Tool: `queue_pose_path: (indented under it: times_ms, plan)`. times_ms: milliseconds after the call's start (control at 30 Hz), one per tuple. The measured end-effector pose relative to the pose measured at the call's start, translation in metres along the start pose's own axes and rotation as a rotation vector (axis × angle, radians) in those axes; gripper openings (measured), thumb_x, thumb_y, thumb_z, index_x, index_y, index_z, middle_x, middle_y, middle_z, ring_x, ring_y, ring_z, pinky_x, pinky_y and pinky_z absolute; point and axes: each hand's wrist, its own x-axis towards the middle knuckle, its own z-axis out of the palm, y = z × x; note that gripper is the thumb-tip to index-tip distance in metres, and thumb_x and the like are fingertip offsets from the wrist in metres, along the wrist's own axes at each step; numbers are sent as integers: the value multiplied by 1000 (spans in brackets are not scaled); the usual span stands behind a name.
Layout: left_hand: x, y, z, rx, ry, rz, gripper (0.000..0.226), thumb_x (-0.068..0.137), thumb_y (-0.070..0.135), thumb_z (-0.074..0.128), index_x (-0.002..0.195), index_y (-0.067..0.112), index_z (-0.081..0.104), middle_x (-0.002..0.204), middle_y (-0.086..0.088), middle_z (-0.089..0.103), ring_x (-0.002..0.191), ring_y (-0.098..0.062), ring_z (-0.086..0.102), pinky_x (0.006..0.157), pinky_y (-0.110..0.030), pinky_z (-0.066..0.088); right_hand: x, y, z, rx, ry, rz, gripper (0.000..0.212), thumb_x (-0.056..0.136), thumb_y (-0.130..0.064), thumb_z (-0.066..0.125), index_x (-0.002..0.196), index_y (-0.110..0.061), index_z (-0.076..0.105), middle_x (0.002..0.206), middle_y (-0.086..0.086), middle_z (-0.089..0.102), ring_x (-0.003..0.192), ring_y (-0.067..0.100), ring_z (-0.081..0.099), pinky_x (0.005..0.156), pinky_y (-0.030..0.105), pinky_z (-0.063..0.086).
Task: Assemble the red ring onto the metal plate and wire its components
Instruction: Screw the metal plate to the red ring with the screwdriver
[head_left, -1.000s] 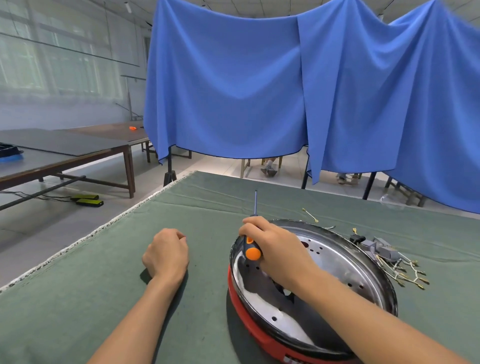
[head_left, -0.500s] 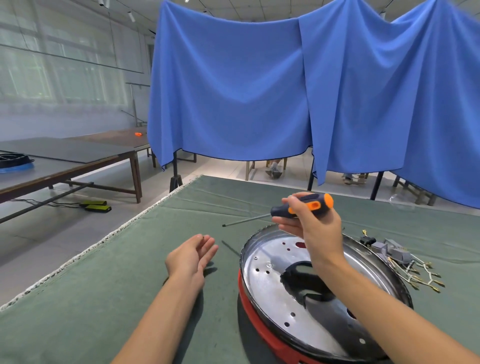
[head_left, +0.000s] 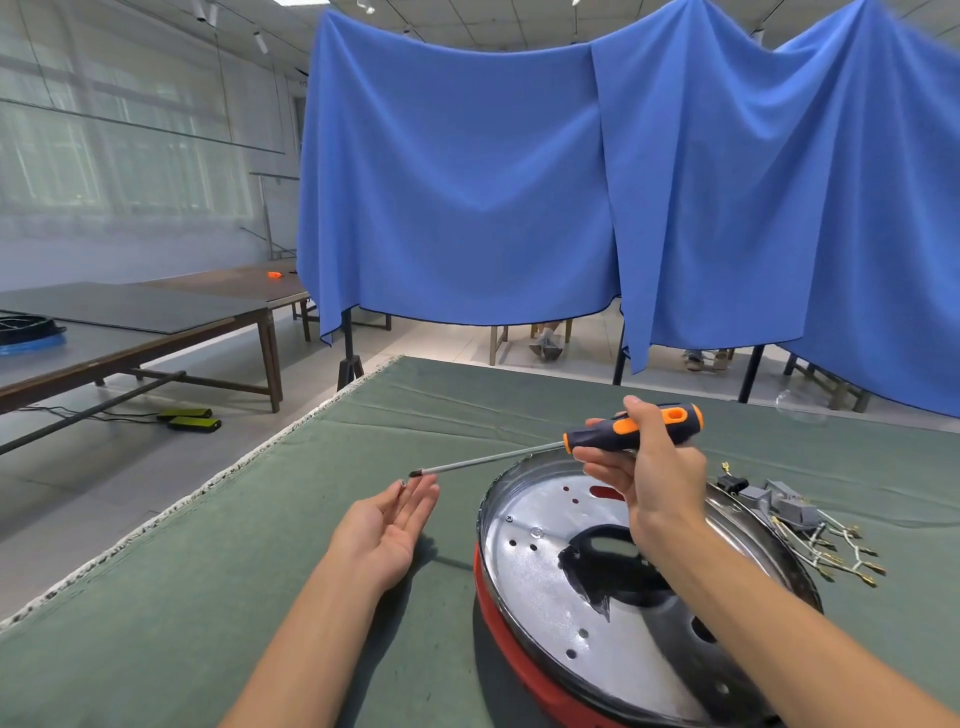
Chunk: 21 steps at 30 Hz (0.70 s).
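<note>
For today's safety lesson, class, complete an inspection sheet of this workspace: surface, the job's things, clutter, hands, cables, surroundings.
Surface: green cloth-covered table.
Job's things: round shiny metal plate sits on the red plastic ring; grey connector blocks with brass-tipped wires lie beside them.
Clutter: nothing seen.
Hands: right hand grips an orange-and-black screwdriver; left hand lies palm up, a small screw at its fingertips.
Cables: black cable on the floor.
Surroundings: hanging blue cloth, long wooden tables.

We see a glossy metal plate (head_left: 540, 582) at lower right, matt green cloth (head_left: 208, 597) beneath, plastic-handled screwdriver (head_left: 631, 434).
</note>
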Motion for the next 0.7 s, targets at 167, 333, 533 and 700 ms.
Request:
queue_pose_path:
  times_ms: [167, 333, 533, 700]
  plan:
    - [-1, 1, -1, 24, -2, 14, 16, 99, -2, 38, 93, -6, 52, 59, -17, 68, 48, -26, 67, 105, -34, 39, -2, 2, 0, -14, 0, -27, 31, 88, -22, 65, 61, -8, 64, 60, 11, 71, 44, 23, 66, 37, 20, 48]
    - [-2, -2, 0, 67, -57, 28, 17, 99, -2, 38, 92, -7, 52, 60, -16, 69, 49, -25, 68, 51, -32, 57, -1, 4, -1, -37, -3, -12, 27, 88, -22, 65, 67, -5, 64, 61, 11, 71, 45, 23, 67, 38, 20, 49]
    - [-6, -2, 2, 63, -74, 37, 18, 99, -2, 37, 92, -6, 52, 60, -17, 69, 49, -24, 68, 49, -32, 56, -3, 4, -1, -26, -2, -20, 28, 88, -23, 65, 66, -6, 64, 62, 10, 71, 45, 23, 67, 38, 20, 49]
    - [-9, -3, 5, 63, -91, 50, 17, 100, -2, 35, 93, -5, 51, 62, -17, 69, 52, -25, 69, 52, -33, 57, -3, 2, -2, 6, 15, -1, 26, 88, -24, 66, 70, -5, 62, 64, 8, 72, 46, 22, 67, 38, 19, 48]
